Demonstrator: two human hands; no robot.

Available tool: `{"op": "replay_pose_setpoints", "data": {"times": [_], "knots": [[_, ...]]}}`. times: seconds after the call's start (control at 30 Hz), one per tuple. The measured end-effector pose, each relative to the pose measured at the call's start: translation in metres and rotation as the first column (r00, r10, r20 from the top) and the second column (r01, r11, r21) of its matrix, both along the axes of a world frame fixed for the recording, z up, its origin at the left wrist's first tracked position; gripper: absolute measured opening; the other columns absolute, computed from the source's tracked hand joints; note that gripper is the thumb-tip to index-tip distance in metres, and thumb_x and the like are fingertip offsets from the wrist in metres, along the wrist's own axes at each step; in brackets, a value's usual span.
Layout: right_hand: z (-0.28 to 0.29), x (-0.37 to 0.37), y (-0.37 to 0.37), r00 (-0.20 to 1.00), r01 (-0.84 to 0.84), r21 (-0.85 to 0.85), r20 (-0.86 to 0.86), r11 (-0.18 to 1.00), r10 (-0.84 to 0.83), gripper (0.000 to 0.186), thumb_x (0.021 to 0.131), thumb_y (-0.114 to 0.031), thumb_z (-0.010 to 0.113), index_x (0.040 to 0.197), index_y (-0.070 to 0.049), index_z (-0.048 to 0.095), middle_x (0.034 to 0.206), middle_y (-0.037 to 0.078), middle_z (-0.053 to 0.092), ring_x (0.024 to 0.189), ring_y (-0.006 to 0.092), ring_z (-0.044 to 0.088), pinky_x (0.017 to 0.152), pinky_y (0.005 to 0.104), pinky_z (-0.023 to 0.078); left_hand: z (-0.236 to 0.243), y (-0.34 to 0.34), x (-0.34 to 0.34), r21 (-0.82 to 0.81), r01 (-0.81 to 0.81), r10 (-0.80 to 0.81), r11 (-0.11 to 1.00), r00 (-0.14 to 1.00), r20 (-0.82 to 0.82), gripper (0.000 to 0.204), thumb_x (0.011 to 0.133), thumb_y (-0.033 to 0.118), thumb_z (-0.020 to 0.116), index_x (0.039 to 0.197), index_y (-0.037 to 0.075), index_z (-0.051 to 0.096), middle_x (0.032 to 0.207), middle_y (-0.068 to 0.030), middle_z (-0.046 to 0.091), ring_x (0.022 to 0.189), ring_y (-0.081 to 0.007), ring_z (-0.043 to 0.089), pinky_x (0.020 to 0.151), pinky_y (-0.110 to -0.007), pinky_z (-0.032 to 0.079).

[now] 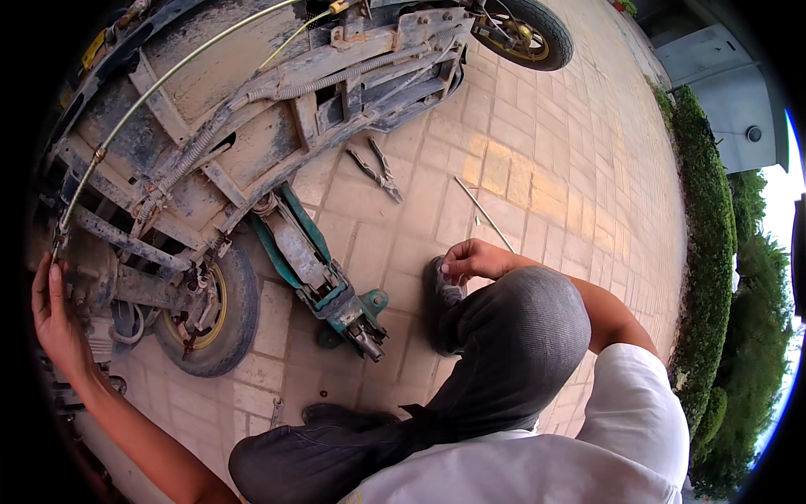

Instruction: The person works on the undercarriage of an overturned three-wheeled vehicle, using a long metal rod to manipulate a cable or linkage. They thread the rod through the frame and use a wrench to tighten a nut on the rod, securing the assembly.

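My left hand (57, 319) reaches up at the far left, its fingertips closed around the lower end of a brake cable (99, 154). The cable arcs across the dirty underside of a tilted vehicle (227, 126) and meets a metal fitting by the axle. Over my raised knee, my right hand (472, 259) hangs near my shoe with thumb and fingers pinched together; anything between them is too small to make out. A green floor jack (315, 265) stands with its far end under the frame edge. Beside the axle is a wheel (220, 323) with a yellow rim.
Pliers (378, 172) lie with handles apart on the paving (420, 210). A thin rod (484, 213) rests beyond my right hand. Near my other foot are a wrench (277, 412) and a small round part (323, 393). Another wheel (525, 34) is at the top; a hedge (705, 185) runs along the right.
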State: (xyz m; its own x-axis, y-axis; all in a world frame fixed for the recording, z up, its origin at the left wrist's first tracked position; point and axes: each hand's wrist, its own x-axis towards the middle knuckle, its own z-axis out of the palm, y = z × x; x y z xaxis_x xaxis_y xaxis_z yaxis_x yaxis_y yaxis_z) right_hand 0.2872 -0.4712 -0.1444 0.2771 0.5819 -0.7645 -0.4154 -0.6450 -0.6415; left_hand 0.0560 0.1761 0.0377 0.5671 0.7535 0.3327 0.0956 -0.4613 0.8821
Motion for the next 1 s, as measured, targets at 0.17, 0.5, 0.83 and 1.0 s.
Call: {"op": "replay_pose_setpoints", "data": {"times": [0.17, 0.5, 0.83, 1.0], "knots": [[-0.118, 0.089, -0.07, 0.56, 0.538, -0.18, 0.806, 0.823, -0.19, 0.027, 0.082, -0.017, 0.066, 0.103, -0.001, 0.069, 0.089, 0.017, 0.071, 0.081, 0.0304, 0.068, 0.076, 0.038, 0.053, 0.012, 0.004, -0.018, -0.257, 0.01, 0.026, 0.966, 0.99, 0.136, 0.043, 0.101, 0.021, 0.054, 0.135, -0.005, 0.049, 0.136, -0.0136, 0.051, 0.122, -0.0199, 0.053, 0.11, -0.031, 0.038], [-0.195, 0.181, -0.116, 0.54, 0.466, -0.216, 0.837, 0.858, -0.083, 0.017, 0.078, -0.012, 0.071, 0.093, -0.004, 0.071, 0.092, 0.015, 0.07, 0.087, 0.0275, 0.068, 0.08, 0.0366, 0.052, 0.028, -0.015, -0.037, -0.269, -0.2, 0.223, 0.942, 0.973, 0.058, 0.04, 0.1, 0.014, 0.054, 0.136, -0.004, 0.049, 0.137, -0.0115, 0.051, 0.123, -0.0173, 0.051, 0.111, -0.03, 0.038], [-0.102, 0.245, -0.033, 0.494, 0.57, 0.305, 0.614, 0.763, -0.615, 0.014, 0.089, -0.01, 0.065, 0.087, 0.004, 0.061, 0.078, 0.009, 0.067, 0.071, 0.0146, 0.066, 0.067, 0.0275, 0.054, 0.029, -0.021, -0.038, -0.305, -0.131, 0.184, 0.943, 0.971, 0.152, 0.044, 0.099, 0.014, 0.056, 0.138, -0.004, 0.046, 0.14, -0.0107, 0.048, 0.124, -0.0163, 0.048, 0.11, -0.03, 0.039], [0.041, 0.302, 0.024, 0.333, 0.317, 0.788, 0.429, 0.528, -0.84, 0.01, 0.089, -0.005, 0.066, 0.092, 0.003, 0.061, 0.08, 0.008, 0.067, 0.073, 0.0138, 0.066, 0.07, 0.0268, 0.053, 0.01, 0.012, -0.05, -0.22, -0.111, 0.16, 0.969, 0.963, 0.219, 0.043, 0.1, 0.017, 0.053, 0.138, -0.003, 0.046, 0.144, -0.0087, 0.046, 0.125, -0.0158, 0.048, 0.112, -0.031, 0.036]]}}
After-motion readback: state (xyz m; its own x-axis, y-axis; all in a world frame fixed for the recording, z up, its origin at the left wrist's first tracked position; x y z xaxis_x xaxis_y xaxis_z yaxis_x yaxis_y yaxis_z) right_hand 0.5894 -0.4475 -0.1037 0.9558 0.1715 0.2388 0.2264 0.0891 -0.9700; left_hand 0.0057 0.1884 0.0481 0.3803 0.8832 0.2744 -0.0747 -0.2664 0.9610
